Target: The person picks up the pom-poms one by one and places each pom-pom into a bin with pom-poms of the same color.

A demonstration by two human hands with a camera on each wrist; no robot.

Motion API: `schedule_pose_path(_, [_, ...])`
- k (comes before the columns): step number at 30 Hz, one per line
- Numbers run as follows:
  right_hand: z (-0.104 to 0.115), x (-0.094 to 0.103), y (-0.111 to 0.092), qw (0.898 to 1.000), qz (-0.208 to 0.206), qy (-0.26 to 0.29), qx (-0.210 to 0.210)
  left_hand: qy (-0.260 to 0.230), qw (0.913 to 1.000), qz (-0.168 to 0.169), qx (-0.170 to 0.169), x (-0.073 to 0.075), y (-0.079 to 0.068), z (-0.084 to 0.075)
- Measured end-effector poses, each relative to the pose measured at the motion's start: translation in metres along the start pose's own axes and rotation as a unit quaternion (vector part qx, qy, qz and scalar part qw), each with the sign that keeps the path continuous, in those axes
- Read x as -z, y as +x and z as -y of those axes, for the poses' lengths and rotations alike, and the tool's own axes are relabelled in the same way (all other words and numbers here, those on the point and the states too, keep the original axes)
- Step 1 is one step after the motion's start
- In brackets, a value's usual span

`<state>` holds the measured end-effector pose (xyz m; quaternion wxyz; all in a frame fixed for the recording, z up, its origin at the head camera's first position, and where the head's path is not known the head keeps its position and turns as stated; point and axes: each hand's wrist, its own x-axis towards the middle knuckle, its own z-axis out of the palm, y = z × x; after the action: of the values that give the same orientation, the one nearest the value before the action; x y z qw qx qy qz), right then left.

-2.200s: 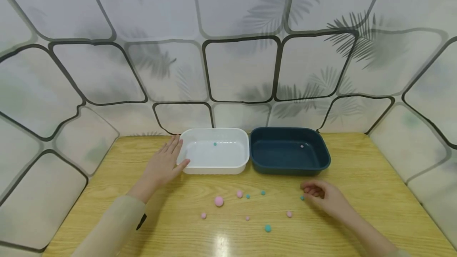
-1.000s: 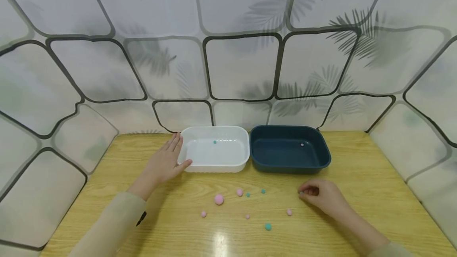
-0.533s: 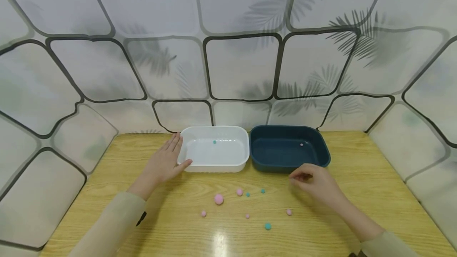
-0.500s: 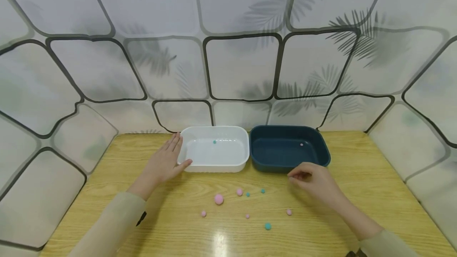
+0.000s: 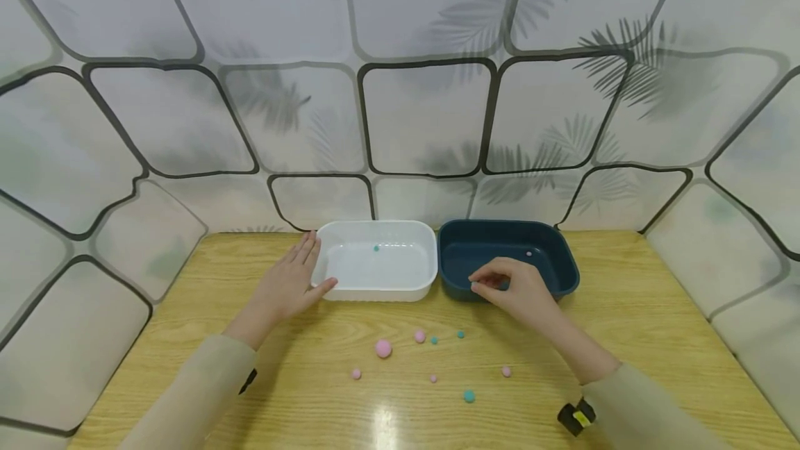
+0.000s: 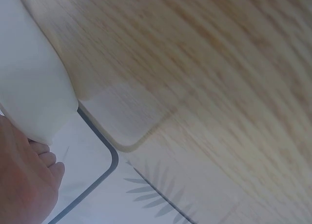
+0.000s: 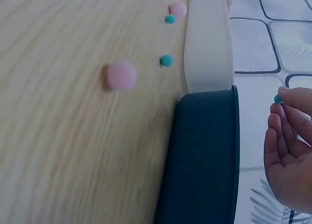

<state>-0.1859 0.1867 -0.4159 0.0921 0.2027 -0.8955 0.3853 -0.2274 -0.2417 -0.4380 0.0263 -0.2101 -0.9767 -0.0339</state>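
Observation:
My right hand (image 5: 519,294) is raised over the front edge of the navy dish (image 5: 451,285), a small teal pom-pom (image 7: 278,99) pinched between thumb and fingertip. In the right wrist view that pom-pom shows at the fingertips. My left hand (image 5: 284,290) rests along the left end of the white dish (image 5: 375,294), fingers straight and thumb at its front corner. One teal pom-pom (image 5: 376,248) lies in the white dish; one pink pom-pom (image 5: 529,253) lies in the navy dish.
In front of the dishes, several pom-poms are scattered on the wooden table (image 5: 281,394), among them a large pink pom-pom (image 5: 383,348) and a teal pom-pom (image 5: 469,396). The dishes stand side by side against a patterned backdrop (image 5: 425,123).
My right hand picked up the teal pom-pom from the table right of the others, then moved up and left with it to above the navy dish's front. My left hand stayed put.

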Motion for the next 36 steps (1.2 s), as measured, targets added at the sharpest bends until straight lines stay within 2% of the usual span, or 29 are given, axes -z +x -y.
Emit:
schedule_pose_path(17, [0.025, -0.036, 0.052, 0.998, 0.005, 0.063, -0.014, 0.000, 1.0000, 0.002, 0.001, -0.002, 0.001, 0.002])
schedule_pose_path(36, [0.025, -0.066, 0.108, 0.991, 0.033, 0.077, -0.100, -0.011, 0.9999, 0.005, 0.004, -0.001, 0.000, 0.000])
